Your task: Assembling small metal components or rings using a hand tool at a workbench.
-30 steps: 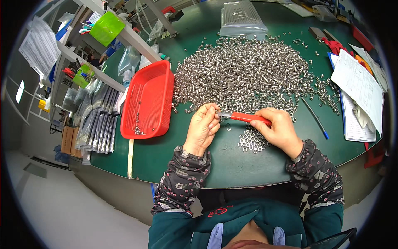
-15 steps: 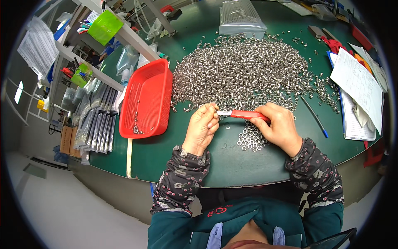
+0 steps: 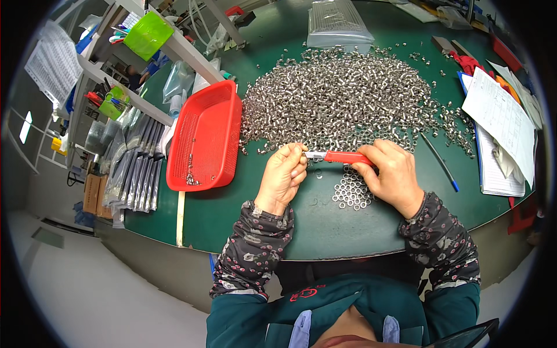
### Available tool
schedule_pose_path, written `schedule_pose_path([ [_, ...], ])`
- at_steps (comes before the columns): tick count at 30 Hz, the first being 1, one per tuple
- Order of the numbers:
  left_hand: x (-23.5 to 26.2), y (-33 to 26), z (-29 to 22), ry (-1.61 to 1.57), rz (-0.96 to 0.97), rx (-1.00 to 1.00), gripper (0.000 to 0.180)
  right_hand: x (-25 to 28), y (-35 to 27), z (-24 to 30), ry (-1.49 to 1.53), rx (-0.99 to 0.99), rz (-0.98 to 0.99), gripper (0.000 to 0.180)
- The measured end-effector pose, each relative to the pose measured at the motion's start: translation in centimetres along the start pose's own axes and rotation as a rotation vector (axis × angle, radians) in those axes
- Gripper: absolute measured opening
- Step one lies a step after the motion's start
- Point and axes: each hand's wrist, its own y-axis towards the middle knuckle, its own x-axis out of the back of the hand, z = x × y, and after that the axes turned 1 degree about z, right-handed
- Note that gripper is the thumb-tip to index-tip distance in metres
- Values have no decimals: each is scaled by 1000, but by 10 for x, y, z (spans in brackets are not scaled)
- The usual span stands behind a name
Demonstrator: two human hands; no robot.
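Observation:
My right hand (image 3: pixel 392 174) grips a small tool with a red handle (image 3: pixel 346 156), its metal tip pointing left. My left hand (image 3: pixel 284 176) pinches something tiny at that tip, probably a small metal ring, though it is too small to tell. Both hands hover over a green table (image 3: pixel 325 229). A small cluster of metal rings (image 3: pixel 351 191) lies flat just below the tool. A big heap of shiny metal rings (image 3: pixel 348 101) spreads across the table beyond the hands.
A red plastic tray (image 3: pixel 204 139) with a few metal parts stands to the left of the heap. Papers (image 3: pixel 499 127) and a blue pen (image 3: pixel 440 163) lie at the right. A clear bag (image 3: pixel 336 23) sits at the far edge. Shelves with bags and a green bin (image 3: pixel 148 35) stand at left.
The hands stay together with the red-handled tool; they have hardly shifted. The pile and tray are unchanged.

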Motion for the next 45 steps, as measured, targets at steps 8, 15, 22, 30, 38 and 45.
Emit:
schedule_pose_path([
  [8,0,0,-1,59,-8,-2,15,1,1,-1,-20,48,-22,21],
  [15,-3,-1,-2,120,-43,-19,16,1,1,0,-56,92,-46,21],
  [22,-5,-1,0,162,-59,-59,17,2,2,1,-53,98,-56,21],
  [30,-9,-2,0,214,-95,-92,17,2,1,1,-37,99,-59,21],
  [38,-11,-2,1,280,-130,-121,18,1,1,1,-35,100,-60,21],
  [45,-13,-3,0,317,-143,-129,20,0,0,0,-36,103,-62,21],
])
